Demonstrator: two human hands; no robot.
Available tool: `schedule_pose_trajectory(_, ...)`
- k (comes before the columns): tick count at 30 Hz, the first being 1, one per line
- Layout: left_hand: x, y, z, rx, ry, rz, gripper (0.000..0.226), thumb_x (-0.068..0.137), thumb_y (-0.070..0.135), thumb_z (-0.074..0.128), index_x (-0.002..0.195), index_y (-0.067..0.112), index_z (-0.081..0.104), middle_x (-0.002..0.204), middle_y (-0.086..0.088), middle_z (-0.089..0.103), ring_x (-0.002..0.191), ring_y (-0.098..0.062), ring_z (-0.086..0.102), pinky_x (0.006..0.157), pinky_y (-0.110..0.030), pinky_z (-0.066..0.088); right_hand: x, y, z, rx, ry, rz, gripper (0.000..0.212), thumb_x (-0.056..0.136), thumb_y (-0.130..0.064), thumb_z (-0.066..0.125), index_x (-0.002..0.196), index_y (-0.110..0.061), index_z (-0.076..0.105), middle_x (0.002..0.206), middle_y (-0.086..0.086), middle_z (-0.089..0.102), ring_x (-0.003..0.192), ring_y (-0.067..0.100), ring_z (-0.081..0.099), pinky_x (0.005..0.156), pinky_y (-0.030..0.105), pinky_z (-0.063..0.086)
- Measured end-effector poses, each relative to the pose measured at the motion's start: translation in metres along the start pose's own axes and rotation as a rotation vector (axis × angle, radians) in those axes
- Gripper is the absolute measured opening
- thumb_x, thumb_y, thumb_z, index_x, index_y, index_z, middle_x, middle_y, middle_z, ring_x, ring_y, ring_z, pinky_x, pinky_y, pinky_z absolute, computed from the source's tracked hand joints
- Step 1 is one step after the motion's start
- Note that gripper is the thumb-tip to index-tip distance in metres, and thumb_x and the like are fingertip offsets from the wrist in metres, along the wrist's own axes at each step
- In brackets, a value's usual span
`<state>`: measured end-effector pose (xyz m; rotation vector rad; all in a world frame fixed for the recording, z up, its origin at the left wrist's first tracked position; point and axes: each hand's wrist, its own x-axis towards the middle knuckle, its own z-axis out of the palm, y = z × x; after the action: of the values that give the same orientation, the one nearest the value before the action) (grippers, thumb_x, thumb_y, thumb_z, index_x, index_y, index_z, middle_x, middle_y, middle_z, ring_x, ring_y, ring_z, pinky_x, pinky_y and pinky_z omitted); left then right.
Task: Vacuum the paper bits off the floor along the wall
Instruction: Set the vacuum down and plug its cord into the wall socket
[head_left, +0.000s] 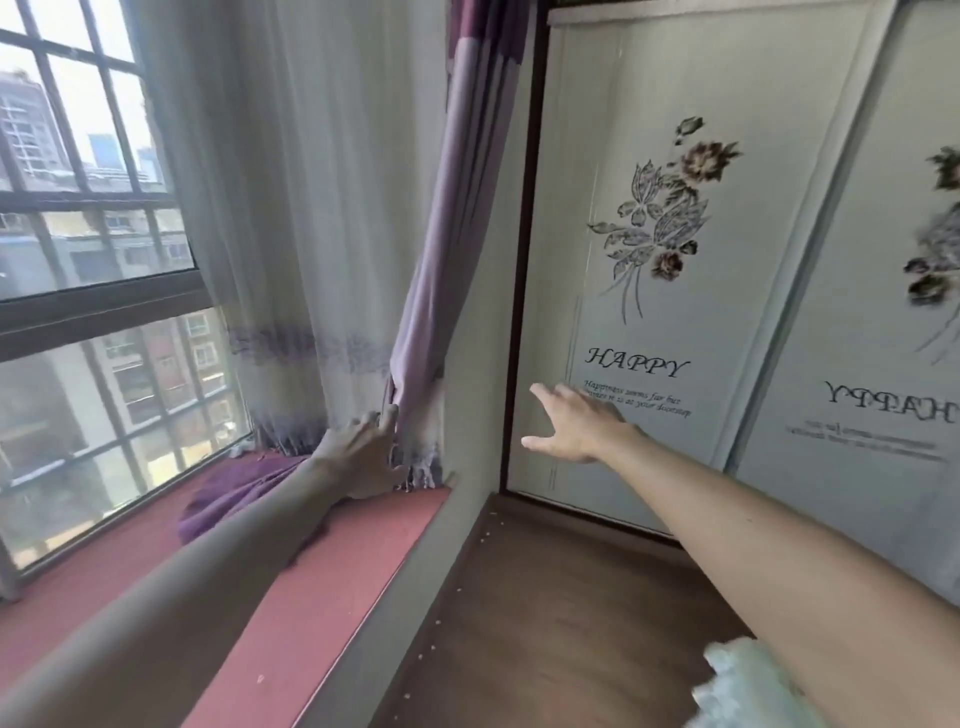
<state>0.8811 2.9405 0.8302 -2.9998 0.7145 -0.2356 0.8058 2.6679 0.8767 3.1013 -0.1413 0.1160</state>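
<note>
Several small white paper bits (459, 590) lie in a line on the dark wooden floor (561, 623), close to the low wall under the window seat. My left hand (363, 452) reaches over the red window seat (322, 597) and grips the hanging purple curtain (431, 322) near its lower end. My right hand (571, 426) is stretched forward with fingers spread, in the air in front of the wardrobe door (675, 260), holding nothing. No vacuum cleaner is in view.
A sliding wardrobe with flower prints and the word HAPPY fills the right side. A barred window (93, 260) and white sheer curtain (291, 208) stand at the left. A pale fluffy garment edge (748, 686) shows at the bottom right.
</note>
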Motion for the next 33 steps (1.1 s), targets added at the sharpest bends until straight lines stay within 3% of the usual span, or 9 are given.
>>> schedule_pose_trajectory(5, 0.006, 0.043, 0.007, -0.036, -0.028, 0.068, 0.095, 0.085, 0.057, 0.057, 0.152, 0.008, 0.012, 0.139, -0.018, 0.043, 0.124, -0.038, 0.050, 0.090, -0.049, 0.048, -0.033, 0.039, 0.010, 0.008, -0.016, 0.087, 0.081, 0.088, -0.062, 0.054, 0.151, -0.023, 0.020, 0.150, 0.009, 0.036, 0.136, 0.031, 0.037, 0.102, 0.051, 0.042)
schedule_pose_trajectory(9, 0.002, 0.080, 0.012, -0.053, -0.059, 0.118, 0.087, 0.090, 0.051, 0.054, 0.152, 0.009, 0.010, 0.140, -0.018, 0.042, 0.123, -0.038, 0.050, 0.091, -0.047, 0.047, -0.067, 0.066, 0.026, 0.029, -0.025, 0.137, 0.080, 0.088, -0.061, 0.054, 0.151, -0.023, 0.021, 0.146, 0.010, 0.040, 0.132, 0.031, 0.040, 0.095, 0.047, 0.043)
schedule_pose_trajectory(12, -0.006, 0.107, 0.019, -0.044, -0.066, 0.148, 0.092, 0.086, 0.061, 0.054, 0.152, 0.013, 0.011, 0.138, -0.016, 0.045, 0.121, -0.037, 0.052, 0.090, -0.047, 0.050, -0.099, 0.086, 0.044, 0.068, -0.045, 0.183, 0.080, 0.088, -0.062, 0.054, 0.150, -0.023, 0.021, 0.145, 0.010, 0.041, 0.130, 0.032, 0.041, 0.094, 0.046, 0.043)
schedule_pose_trajectory(23, -0.043, 0.215, 0.074, -0.005, -0.204, 0.312, 0.092, 0.090, 0.053, 0.055, 0.155, 0.011, 0.005, 0.142, -0.018, 0.041, 0.124, -0.036, 0.051, 0.093, -0.047, 0.051, -0.181, 0.128, 0.123, 0.236, -0.147, 0.347, 0.080, 0.088, -0.059, 0.056, 0.150, -0.020, 0.023, 0.147, 0.012, 0.039, 0.135, 0.034, 0.037, 0.107, 0.045, 0.037)
schedule_pose_trajectory(27, -0.035, 0.241, 0.112, -0.003, -0.264, 0.363, 0.092, 0.090, 0.055, 0.053, 0.155, 0.011, 0.006, 0.143, -0.016, 0.041, 0.125, -0.035, 0.050, 0.093, -0.046, 0.048, -0.195, 0.139, 0.167, 0.276, -0.207, 0.428, 0.078, 0.089, -0.056, 0.057, 0.150, -0.021, 0.024, 0.151, 0.011, 0.035, 0.138, 0.034, 0.034, 0.106, 0.044, 0.034)
schedule_pose_trajectory(33, -0.022, 0.272, 0.217, -0.030, -0.436, 0.440, 0.085, 0.091, 0.054, 0.053, 0.152, 0.011, 0.012, 0.140, -0.015, 0.042, 0.124, -0.035, 0.049, 0.093, -0.048, 0.047, -0.210, 0.149, 0.277, 0.357, -0.370, 0.556, 0.075, 0.090, -0.056, 0.056, 0.147, -0.020, 0.025, 0.140, 0.010, 0.044, 0.127, 0.031, 0.045, 0.091, 0.042, 0.044)
